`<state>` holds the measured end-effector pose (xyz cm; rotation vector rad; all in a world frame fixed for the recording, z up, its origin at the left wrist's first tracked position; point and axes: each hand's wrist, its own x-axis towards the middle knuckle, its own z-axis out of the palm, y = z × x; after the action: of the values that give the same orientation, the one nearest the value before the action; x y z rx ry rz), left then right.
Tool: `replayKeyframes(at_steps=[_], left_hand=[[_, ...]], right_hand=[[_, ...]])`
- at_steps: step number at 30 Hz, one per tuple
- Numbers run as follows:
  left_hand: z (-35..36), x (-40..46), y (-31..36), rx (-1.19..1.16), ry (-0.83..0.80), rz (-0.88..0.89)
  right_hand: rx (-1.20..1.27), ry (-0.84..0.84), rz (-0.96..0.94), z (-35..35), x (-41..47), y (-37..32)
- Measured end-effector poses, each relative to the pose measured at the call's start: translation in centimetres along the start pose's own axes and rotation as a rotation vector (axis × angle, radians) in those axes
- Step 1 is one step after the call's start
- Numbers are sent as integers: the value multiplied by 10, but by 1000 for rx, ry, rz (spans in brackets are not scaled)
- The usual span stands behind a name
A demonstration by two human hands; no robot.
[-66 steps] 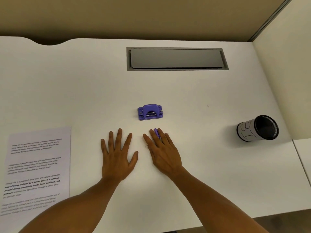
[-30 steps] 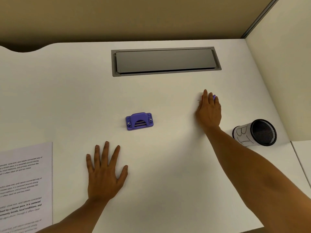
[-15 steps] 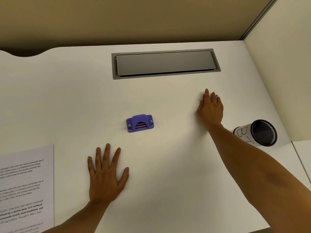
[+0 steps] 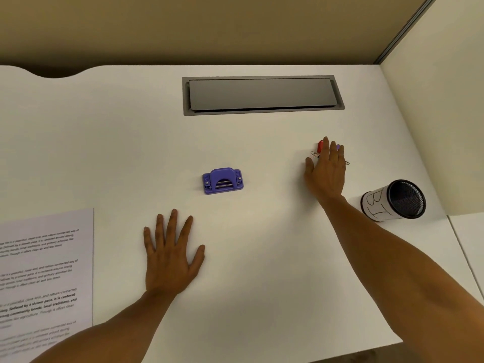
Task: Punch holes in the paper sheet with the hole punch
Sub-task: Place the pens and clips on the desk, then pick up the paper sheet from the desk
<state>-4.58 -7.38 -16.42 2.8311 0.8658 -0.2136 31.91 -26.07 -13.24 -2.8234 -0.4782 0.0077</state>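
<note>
At the far left edge of the white desk [image 4: 262, 284] lies the white paper sheet printed with blocks of black text [image 4: 47, 271], its long axis running toward and away from the person, partly cut off by the frame. To its right, near but clear of the sheet, the left hand [image 4: 170, 255] rests flat on the desk, palm down, fingers spread and straight, holding nothing. Beyond its fingertips, a little to the right and apart from them, sits the small purple plastic hole punch [image 4: 223, 180], long axis across the desk, touched by neither hand. Further right the right hand [image 4: 326, 171] lies palm down with straight fingers over a few small items: a red clip [image 4: 320, 146], a wire paper clip [image 4: 315, 154] and something purple at the fingertips too small to name; it seems to press on them rather than grip. At the far right a black mesh pen cup wrapped in a hand-lettered white label [image 4: 392, 201] lies on its side. In my judgement the left hand is nearer both sheet and punch, so fetching the sheet falls to it; the sheet lies to its left.
</note>
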Motion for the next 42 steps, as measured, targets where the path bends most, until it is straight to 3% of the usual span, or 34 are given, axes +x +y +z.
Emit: replayKeyframes(at_steps=[6, 26, 35, 42], left_hand=[[0, -2, -1, -1, 7, -3], [-11, -12, -17, -114, -111, 32], [-21, -42, -33, -288, -191, 36], [-44, -61, -60, -561, -187, -132]], right_hand=[[20, 10, -132, 4, -44, -27], [200, -334, -247, -2, -195, -115], [208, -506, -292, -5, -230, -148], [186, -631, -349, -16, -239, -183]])
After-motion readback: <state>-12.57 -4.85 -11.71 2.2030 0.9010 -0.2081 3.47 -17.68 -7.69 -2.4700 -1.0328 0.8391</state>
